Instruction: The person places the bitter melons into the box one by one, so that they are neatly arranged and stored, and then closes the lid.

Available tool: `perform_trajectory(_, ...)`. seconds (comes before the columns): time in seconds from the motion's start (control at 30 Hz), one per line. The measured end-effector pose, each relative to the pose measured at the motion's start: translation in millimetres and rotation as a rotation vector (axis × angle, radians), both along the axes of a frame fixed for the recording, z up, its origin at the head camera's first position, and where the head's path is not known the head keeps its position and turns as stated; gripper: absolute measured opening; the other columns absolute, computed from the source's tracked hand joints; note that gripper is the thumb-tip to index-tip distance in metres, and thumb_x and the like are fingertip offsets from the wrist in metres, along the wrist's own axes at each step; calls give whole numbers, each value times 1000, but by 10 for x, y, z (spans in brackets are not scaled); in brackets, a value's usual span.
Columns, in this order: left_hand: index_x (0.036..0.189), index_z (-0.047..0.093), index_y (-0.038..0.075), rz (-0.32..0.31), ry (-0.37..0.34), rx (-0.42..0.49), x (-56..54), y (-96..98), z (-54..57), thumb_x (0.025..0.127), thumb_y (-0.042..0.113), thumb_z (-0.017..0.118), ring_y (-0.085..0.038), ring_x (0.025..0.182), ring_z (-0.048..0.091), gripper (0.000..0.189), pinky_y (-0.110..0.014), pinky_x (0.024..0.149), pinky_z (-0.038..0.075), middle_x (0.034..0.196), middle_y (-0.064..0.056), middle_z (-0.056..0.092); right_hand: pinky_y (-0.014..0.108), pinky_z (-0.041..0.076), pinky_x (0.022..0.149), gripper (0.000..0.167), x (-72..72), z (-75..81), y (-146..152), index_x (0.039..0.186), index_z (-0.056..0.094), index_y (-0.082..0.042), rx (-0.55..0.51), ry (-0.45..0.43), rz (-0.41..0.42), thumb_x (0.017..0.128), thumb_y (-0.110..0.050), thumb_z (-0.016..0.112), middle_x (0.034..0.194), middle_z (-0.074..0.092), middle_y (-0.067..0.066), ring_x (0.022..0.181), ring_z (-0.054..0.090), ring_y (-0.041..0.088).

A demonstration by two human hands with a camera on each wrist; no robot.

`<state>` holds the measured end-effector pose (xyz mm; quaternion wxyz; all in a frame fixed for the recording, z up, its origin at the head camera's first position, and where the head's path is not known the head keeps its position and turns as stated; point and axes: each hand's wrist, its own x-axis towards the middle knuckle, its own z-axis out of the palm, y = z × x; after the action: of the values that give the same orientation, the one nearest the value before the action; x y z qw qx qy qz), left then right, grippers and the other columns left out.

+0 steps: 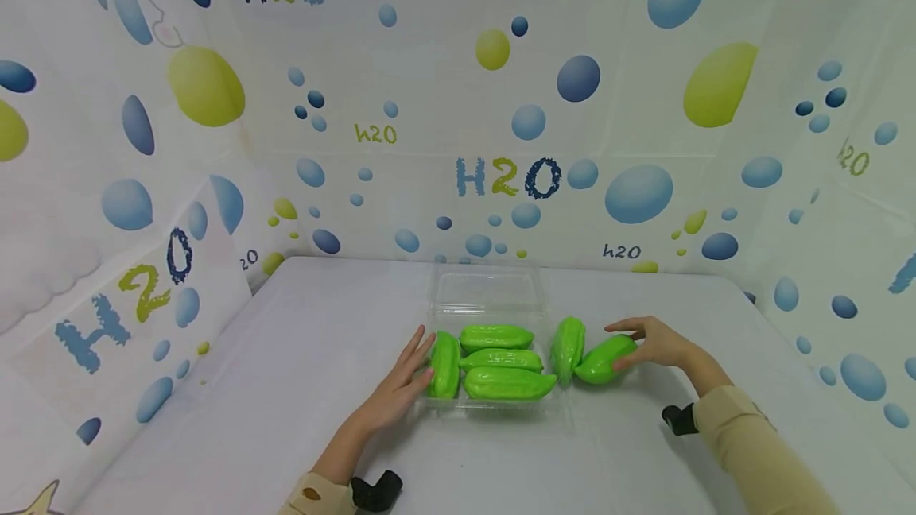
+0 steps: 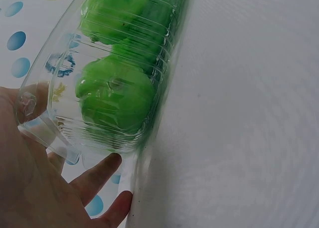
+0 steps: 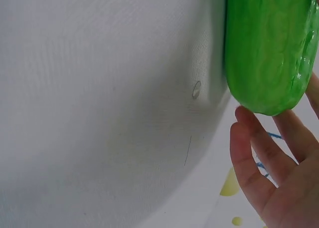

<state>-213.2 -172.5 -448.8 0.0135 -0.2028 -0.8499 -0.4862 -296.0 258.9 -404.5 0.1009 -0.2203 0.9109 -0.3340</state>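
Two tan sleeves (image 1: 758,443) are nearest, each with a black wrist mount (image 1: 378,491) beside it. Past the cuffs, the left hand (image 1: 393,396) is at the left end of a clear plastic box (image 1: 494,406), its fingers spread apart and fairly straight against or just beside the wall. The right hand (image 1: 654,344) has its fingers curved round the right end of a ridged green vegetable (image 1: 599,362), outside the box to its right, on or just above the white bench (image 1: 286,356); how firm that hold is, I cannot tell. Four pieces lie inside: three crosswise (image 1: 510,384) in a row, and one lengthwise (image 1: 445,364) at the left end. Another piece (image 1: 568,344) is at the right end, within the wall or just beyond it, unclear which. So most look boxed, with the held one out. Farther back, the clear lid (image 1: 487,291) is folded away, covering nothing.
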Motion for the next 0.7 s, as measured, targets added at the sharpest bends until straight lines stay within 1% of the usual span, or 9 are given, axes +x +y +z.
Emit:
perform_trajectory(0.1, 146, 22, 9, 1, 1, 3, -3, -3, -10, 98, 23, 42, -36, 134, 21, 54, -60, 102, 19, 153, -10, 1, 50, 44, 84, 70, -25, -18, 19, 123, 54, 4, -7, -21, 14, 66, -26, 83, 127, 48, 27, 105, 49, 42)
perform_trajectory(0.23, 146, 22, 9, 2, 3, 1, -3, -1, -11, 98, 23, 41, -36, 133, 22, 53, -60, 102, 18, 153, -10, 1, 47, 45, 83, 71, -47, -26, 31, 123, 53, 5, -27, -54, 36, 66, -24, 83, 126, 50, 25, 103, 51, 37)
perform_trajectory(0.43, 146, 21, 7, 7, 10, -11, -6, 8, -6, 98, 22, 41, -36, 133, 21, 53, -61, 102, 17, 153, -11, 1, 37, 44, 78, 68, -55, -25, 28, 122, 54, 4, -29, -83, 50, 66, -22, 83, 125, 50, 24, 98, 52, 27)
perform_trajectory(0.57, 146, 21, 7, 9, 10, -18, -11, 8, -12, 98, 22, 40, -37, 132, 24, 53, -60, 102, 17, 153, -12, 1, 35, 44, 77, 66, -40, -22, 28, 121, 56, 3, -26, -100, 39, 66, -23, 83, 123, 52, 23, 96, 51, 26)
perform_trajectory(0.7, 146, 21, 7, 12, 4, -15, -11, 7, -15, 98, 22, 41, -37, 132, 26, 53, -60, 102, 18, 153, -11, 1, 37, 44, 79, 64, -22, -33, 46, 119, 57, 3, -31, -110, 20, 67, -23, 82, 121, 53, 21, 98, 50, 27)
